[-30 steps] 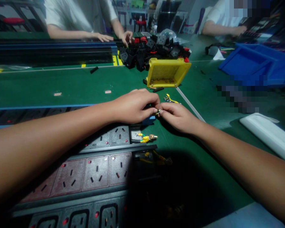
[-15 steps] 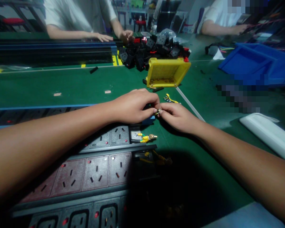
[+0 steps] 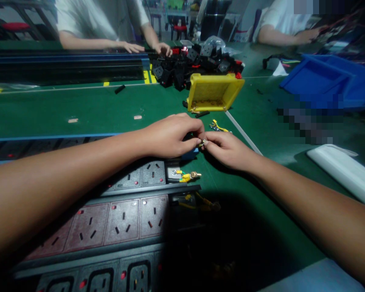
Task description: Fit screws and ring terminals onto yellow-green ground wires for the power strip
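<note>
My left hand [image 3: 170, 136] and my right hand [image 3: 228, 149] meet fingertip to fingertip over the green table, both pinching a small metal ring terminal [image 3: 202, 142] at the end of a power strip. Just below the hands lies another power strip [image 3: 140, 174] with grey sockets, and a yellow-green wire with a brass terminal [image 3: 188, 176] sticks out of its end. Closer to me sits one more socket strip [image 3: 115, 223]. A loose yellow-sleeved terminal [image 3: 218, 127] lies on the table just beyond my right hand.
A tilted yellow tray [image 3: 214, 92] stands beyond my hands, with a heap of black and red socket modules [image 3: 197, 65] behind it. A blue bin [image 3: 328, 79] is at the right, a white bar [image 3: 343, 172] nearer. Two other people work at the far side.
My hands stay together on the small terminal with hardly any movement. The hand of the person at the far side has shifted slightly near the pile of modules.
</note>
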`<control>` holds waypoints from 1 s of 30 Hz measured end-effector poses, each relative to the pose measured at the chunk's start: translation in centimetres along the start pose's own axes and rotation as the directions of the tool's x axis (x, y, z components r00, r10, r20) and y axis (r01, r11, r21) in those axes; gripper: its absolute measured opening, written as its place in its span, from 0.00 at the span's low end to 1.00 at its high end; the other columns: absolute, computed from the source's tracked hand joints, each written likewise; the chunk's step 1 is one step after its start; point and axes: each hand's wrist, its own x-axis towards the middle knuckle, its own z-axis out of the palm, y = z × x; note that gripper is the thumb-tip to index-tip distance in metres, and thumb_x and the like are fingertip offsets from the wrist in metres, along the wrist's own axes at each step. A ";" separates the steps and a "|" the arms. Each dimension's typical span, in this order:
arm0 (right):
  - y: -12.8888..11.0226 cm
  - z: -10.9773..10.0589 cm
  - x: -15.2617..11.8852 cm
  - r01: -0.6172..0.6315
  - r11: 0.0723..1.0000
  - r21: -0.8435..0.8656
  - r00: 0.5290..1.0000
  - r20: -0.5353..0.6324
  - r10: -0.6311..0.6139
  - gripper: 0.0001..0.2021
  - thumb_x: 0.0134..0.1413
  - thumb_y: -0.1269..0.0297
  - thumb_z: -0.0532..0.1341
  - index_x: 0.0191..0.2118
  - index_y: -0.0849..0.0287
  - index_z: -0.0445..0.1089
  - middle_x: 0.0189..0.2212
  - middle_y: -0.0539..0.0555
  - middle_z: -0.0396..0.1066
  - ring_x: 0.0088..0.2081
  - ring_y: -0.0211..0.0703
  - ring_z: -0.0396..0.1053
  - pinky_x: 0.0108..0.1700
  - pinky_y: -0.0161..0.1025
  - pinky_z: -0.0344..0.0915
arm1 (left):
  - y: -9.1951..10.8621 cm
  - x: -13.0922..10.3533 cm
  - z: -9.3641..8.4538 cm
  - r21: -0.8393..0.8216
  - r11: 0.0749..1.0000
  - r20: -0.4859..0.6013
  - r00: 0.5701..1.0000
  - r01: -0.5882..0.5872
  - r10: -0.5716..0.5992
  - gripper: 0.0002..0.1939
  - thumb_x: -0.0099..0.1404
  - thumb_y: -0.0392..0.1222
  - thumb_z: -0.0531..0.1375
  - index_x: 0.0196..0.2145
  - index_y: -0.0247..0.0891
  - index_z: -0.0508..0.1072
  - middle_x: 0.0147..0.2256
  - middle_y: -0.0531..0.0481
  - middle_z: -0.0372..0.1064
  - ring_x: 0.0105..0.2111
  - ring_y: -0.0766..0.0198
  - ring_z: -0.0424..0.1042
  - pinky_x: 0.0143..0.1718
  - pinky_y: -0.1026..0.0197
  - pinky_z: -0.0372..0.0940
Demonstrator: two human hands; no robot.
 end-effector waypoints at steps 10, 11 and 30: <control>0.0 -0.1 0.0 0.006 1.000 -0.018 1.000 0.016 -0.006 0.10 0.57 0.63 0.49 0.28 0.59 0.62 0.26 0.51 0.63 0.30 0.41 0.62 0.34 0.37 0.54 | 0.0 0.0 0.1 -0.005 1.000 0.007 1.000 0.007 -0.007 0.10 0.65 0.39 0.53 0.38 0.35 0.72 0.36 0.46 0.72 0.40 0.61 0.67 0.45 0.58 0.61; 0.0 -0.1 0.0 0.008 1.000 -0.021 1.000 0.017 -0.008 0.11 0.58 0.63 0.49 0.28 0.59 0.62 0.26 0.51 0.63 0.30 0.41 0.62 0.34 0.37 0.54 | 0.0 0.0 0.1 -0.006 1.000 0.005 1.000 0.008 -0.008 0.10 0.65 0.39 0.53 0.38 0.35 0.72 0.36 0.46 0.72 0.40 0.61 0.67 0.45 0.58 0.61; 0.0 -0.2 -0.1 0.014 1.000 -0.019 1.000 0.022 -0.013 0.10 0.57 0.64 0.50 0.27 0.59 0.61 0.24 0.50 0.62 0.28 0.40 0.60 0.32 0.37 0.52 | 0.2 0.1 0.1 -0.032 0.999 0.008 1.000 0.014 -0.014 0.09 0.64 0.40 0.53 0.37 0.35 0.72 0.36 0.47 0.72 0.39 0.61 0.68 0.45 0.58 0.60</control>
